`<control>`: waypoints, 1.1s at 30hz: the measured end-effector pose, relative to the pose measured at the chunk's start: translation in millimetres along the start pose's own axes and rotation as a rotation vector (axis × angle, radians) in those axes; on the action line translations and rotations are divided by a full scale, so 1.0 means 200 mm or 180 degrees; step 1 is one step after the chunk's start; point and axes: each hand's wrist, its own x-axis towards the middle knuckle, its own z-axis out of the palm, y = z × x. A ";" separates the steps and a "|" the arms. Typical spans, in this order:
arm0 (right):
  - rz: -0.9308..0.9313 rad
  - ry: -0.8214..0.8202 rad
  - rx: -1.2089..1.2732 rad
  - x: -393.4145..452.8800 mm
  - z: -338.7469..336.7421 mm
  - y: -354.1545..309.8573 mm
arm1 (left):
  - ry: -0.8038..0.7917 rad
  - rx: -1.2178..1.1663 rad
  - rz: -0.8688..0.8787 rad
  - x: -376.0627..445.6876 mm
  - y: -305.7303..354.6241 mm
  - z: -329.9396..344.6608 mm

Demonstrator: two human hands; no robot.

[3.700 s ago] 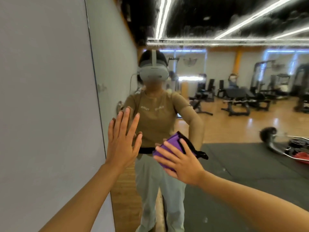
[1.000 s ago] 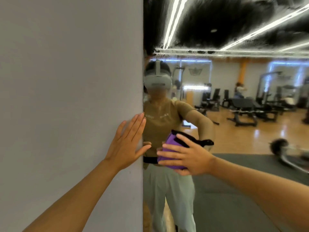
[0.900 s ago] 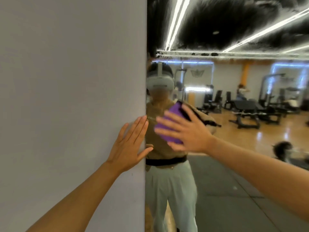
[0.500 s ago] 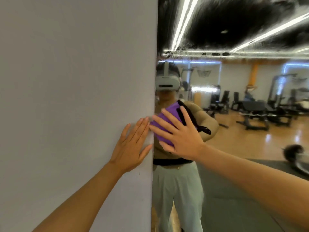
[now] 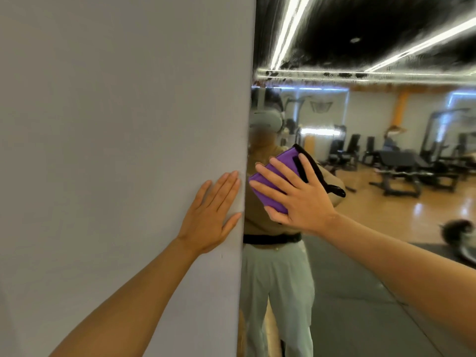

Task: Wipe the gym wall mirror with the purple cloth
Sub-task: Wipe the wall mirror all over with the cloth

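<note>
My right hand (image 5: 301, 199) has come up from waist height to chest height within the last second and slid left, so the purple cloth (image 5: 273, 179) now sits at the centre of the frame, hard by the mirror's left edge. I press it flat against the gym wall mirror (image 5: 386, 228) with my fingers (image 5: 280, 171) straight and spread apart over it, not curled round it. I judge that the wiping is under way and that this stroke is working the strip of glass beside the grey wall (image 5: 116, 124). My left hand (image 5: 211, 215) stays flat on that wall at centre left, fingers straight and close together, holding nothing. I can read no brand, label or writing anywhere; the cloth's black trim is plain.
</note>
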 end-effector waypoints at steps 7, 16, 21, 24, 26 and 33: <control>0.0423 -0.0026 0.0086 -0.17 0.07 -0.30 | 0.0036 0.0011 -0.0054 -0.01 0.02 0.03; -0.0675 -0.0927 -0.0092 -0.59 0.16 -0.57 | 0.0251 -0.0261 -0.0262 0.00 0.09 0.02; -0.0098 -0.0413 0.0174 -0.40 0.10 -0.43 | 0.0302 -0.0326 -0.0222 -0.03 0.13 0.02; 0.0540 -0.0098 0.0241 -0.26 0.07 -0.36 | 0.0317 -0.0238 -0.0322 -0.03 0.12 0.02; 0.0724 0.0008 0.0265 -0.24 0.08 -0.38 | 0.0288 -0.0136 -0.0164 -0.05 0.13 0.03; 0.1130 0.0182 0.0092 -0.34 0.16 -0.59 | 0.0454 0.0118 0.0019 -0.05 0.13 0.13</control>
